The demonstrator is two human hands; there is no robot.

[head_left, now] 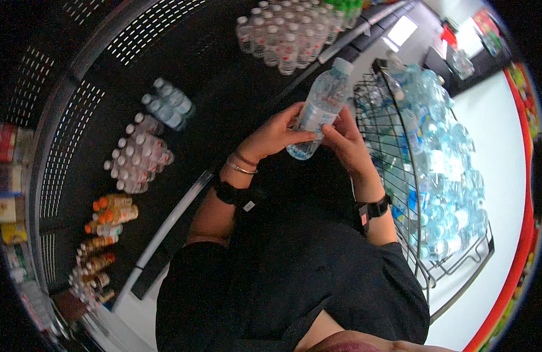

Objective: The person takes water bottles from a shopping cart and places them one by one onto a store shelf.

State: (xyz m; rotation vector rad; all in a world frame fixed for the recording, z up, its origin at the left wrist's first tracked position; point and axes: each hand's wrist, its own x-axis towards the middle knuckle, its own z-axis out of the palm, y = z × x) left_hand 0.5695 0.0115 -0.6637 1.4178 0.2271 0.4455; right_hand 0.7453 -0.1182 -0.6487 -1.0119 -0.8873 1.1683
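Observation:
A clear plastic water bottle (322, 105) with a white cap and a pale label tilts in front of my chest. My left hand (277, 130) holds it from the left, thumb across the label's lower part. From the other side my right hand (346, 138) grips it, its thumb on the label and its fingers partly hidden behind the bottle. Close by on the right stands a wire cart (387, 132) heaped with clear plastic bottles (447, 163), most lying on their sides.
A black shelf (209, 114) on the left carries a small group of water bottles (168, 105), white-capped bottles (141, 154) and orange-capped juice bottles (117, 213). More white-capped bottles (288, 37) stand at the top, beside green ones (348, 6). A light rail (178, 224) edges the shelf.

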